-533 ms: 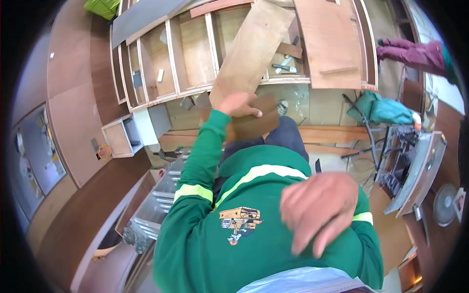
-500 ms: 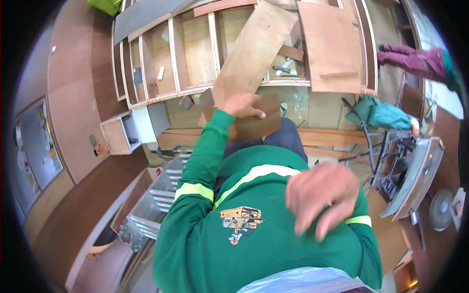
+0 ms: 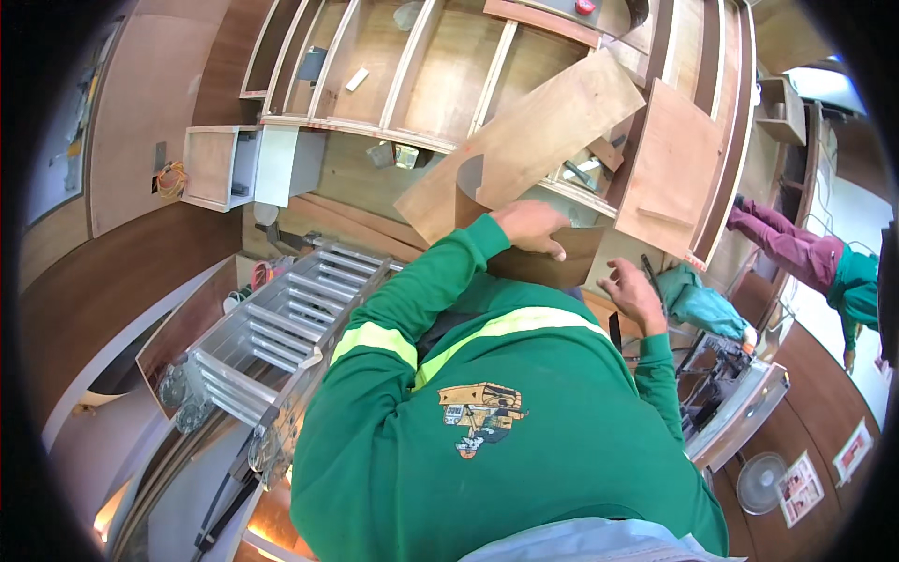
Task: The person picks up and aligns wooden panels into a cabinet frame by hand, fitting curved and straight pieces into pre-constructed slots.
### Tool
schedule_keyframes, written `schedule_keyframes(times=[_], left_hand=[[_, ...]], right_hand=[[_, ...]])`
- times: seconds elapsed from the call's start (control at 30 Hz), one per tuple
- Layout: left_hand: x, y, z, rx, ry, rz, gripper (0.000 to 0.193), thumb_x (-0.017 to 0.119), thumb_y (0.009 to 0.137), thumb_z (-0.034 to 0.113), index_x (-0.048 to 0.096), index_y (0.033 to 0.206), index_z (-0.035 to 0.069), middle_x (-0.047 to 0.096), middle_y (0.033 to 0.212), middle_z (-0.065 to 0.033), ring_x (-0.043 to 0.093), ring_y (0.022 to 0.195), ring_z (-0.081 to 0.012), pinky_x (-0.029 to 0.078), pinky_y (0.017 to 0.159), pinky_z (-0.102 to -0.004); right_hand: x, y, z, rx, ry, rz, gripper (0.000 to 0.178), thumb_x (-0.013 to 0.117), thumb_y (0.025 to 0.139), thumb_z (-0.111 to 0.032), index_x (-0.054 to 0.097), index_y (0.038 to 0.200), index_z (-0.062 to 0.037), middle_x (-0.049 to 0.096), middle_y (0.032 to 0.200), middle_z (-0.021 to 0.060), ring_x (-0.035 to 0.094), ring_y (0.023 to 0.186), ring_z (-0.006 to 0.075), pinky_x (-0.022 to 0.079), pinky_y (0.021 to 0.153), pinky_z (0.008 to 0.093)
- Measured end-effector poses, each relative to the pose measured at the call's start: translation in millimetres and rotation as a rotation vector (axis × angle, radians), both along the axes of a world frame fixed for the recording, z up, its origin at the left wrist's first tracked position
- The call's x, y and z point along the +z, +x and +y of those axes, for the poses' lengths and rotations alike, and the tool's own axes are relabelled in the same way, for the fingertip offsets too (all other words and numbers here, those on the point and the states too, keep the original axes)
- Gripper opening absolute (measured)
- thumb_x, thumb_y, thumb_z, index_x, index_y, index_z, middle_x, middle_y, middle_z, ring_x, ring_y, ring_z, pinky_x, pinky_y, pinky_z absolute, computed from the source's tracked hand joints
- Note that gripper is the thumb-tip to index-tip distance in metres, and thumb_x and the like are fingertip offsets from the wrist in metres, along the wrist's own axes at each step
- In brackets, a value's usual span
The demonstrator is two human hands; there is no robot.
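Note:
My left hand [image 3: 531,228] is closed over the upper edge of a thin brown sheet [image 3: 560,270], thumb on the near face. The sheet stands just in front of my waist, and its left end curls upward. To its right, my right hand [image 3: 635,295] is raised with bent fingers apart, holding nothing. Beyond the sheet, a long plywood board [image 3: 543,131] slants across a wooden cabinet frame [image 3: 384,126] divided into several bays. Another plywood panel [image 3: 670,173] lies on the frame's right part.
An aluminium ladder [image 3: 281,323] lies at my left, near a small open box cabinet [image 3: 211,167]. On the right are a teal cloth bundle [image 3: 702,302], a table machine [image 3: 735,412] and a fan [image 3: 761,482]. Another person [image 3: 824,262] stands at far right.
My right hand has come from in front of my chest to beside the sheet's right end. The view has turned, and the sheet's left end now shows curled up. My left hand keeps hold.

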State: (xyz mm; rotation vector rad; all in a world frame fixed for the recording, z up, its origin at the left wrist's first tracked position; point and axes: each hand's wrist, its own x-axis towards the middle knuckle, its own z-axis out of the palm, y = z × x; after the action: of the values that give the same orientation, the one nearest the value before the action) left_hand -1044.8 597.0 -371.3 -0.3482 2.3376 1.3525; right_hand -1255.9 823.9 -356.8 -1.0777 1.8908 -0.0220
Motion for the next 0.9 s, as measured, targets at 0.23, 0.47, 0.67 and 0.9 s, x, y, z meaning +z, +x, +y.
schedule_keyframes(times=[0.23, 0.47, 0.67, 0.9], left_hand=[[-15, 58, -31, 0.202, 0.03, 0.059, 0.075, 0.072, 0.085, 0.052, 0.058, 0.137, 0.0, 0.065, 0.125, -0.026, 0.061, 0.118, -0.0402, 0.047, 0.1, -0.0477], [-14, 91, -44, 0.244, 0.033, 0.032, 0.069, 0.068, 0.089, 0.052, 0.058, 0.137, 0.004, 0.066, 0.125, -0.025, 0.06, 0.119, -0.0415, 0.047, 0.1, -0.0482], [-20, 120, -22, 0.389, 0.005, 0.063, 0.06, 0.066, 0.092, 0.049, 0.062, 0.132, 0.004, 0.067, 0.121, -0.0253, 0.062, 0.114, -0.0424, 0.049, 0.096, -0.0494], [5, 168, -2, 0.725, 0.007, 0.095, 0.056, 0.066, 0.092, 0.046, 0.065, 0.127, 0.001, 0.069, 0.11, -0.0263, 0.065, 0.104, -0.0433, 0.05, 0.089, -0.0482]], right_hand=[[-20, 38, -11, 0.056, 0.043, 0.031, 0.048, 0.071, 0.092, -0.03, 0.06, 0.124, 0.0027, 0.071, 0.108, 0.0243, 0.069, 0.099, 0.0364, 0.054, 0.087, 0.0445], [-10, 62, -16, 0.002, 0.088, 0.063, 0.042, 0.069, 0.092, -0.027, 0.062, 0.119, 0.0032, 0.069, 0.111, 0.0269, 0.069, 0.101, 0.0396, 0.054, 0.088, 0.0473], [-24, 79, -29, 0.068, 0.077, -0.051, 0.043, 0.068, 0.092, -0.027, 0.062, 0.121, 0.004, 0.07, 0.109, 0.027, 0.068, 0.103, 0.0401, 0.053, 0.091, 0.0464], [-124, 57, -37, 0.16, 0.183, -0.274, 0.042, 0.065, 0.095, -0.03, 0.067, 0.118, 0.004, 0.073, 0.109, 0.0235, 0.07, 0.102, 0.036, 0.054, 0.09, 0.0431]])
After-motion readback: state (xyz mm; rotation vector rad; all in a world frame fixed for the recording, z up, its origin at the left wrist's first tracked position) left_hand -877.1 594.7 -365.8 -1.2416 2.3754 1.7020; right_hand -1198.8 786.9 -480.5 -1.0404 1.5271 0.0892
